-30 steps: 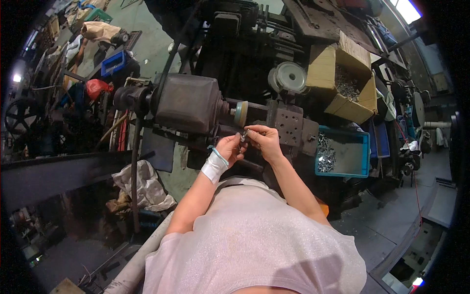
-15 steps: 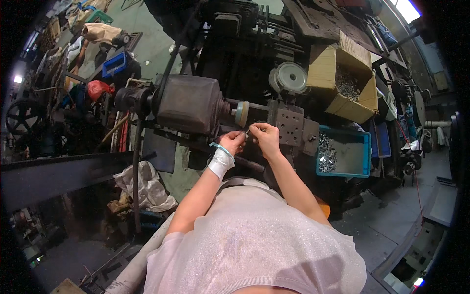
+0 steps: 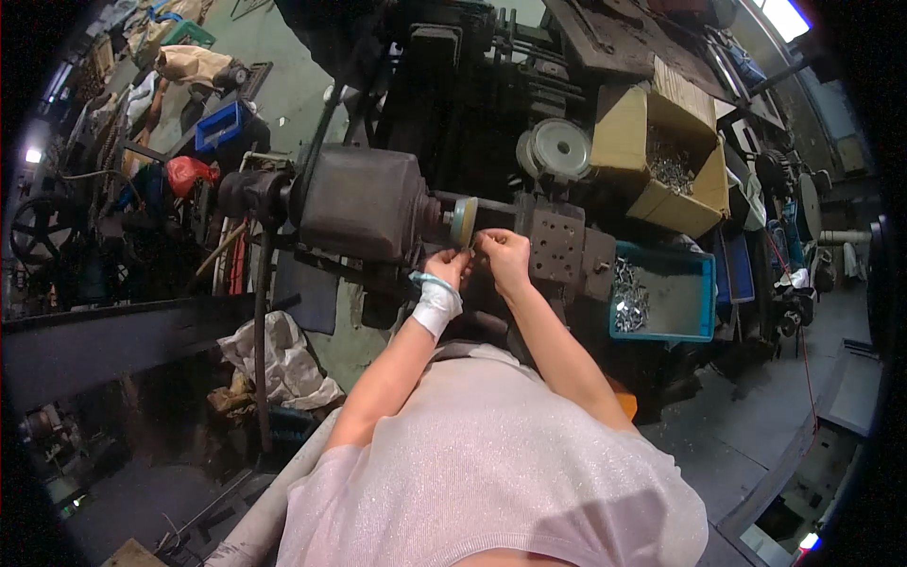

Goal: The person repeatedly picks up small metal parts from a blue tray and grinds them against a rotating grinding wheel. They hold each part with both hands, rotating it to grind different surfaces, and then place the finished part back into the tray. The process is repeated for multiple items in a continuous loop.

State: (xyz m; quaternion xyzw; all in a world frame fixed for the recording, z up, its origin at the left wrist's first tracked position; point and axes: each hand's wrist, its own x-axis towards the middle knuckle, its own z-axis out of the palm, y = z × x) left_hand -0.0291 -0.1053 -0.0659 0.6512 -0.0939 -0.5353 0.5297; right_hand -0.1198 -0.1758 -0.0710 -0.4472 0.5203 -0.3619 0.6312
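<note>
My left hand [image 3: 447, 267], with a white wrap on its wrist, is closed just below the round polishing wheel [image 3: 463, 222] on the machine's spindle. Close beside it, my right hand [image 3: 503, 257] is pinched at the wheel's lower right side. The fingertips of both hands meet around something tiny; it is too small and too covered to name. Left of the wheel sits the dark motor housing [image 3: 362, 202] that carries the spindle. A metal block with several holes [image 3: 557, 244] stands to the right of my right hand.
A teal plastic tray [image 3: 694, 295] holds small shiny metal parts at the right. Behind it stands an open cardboard box [image 3: 685, 213] of small metal pieces. A round metal disc [image 3: 561, 148] sits behind the drilled block. A pale sack [image 3: 283, 364] lies at the lower left.
Both hands have moved up a little, from below the wheel to right against its lower edge. The small thing that showed between the fingertips is now mostly hidden.
</note>
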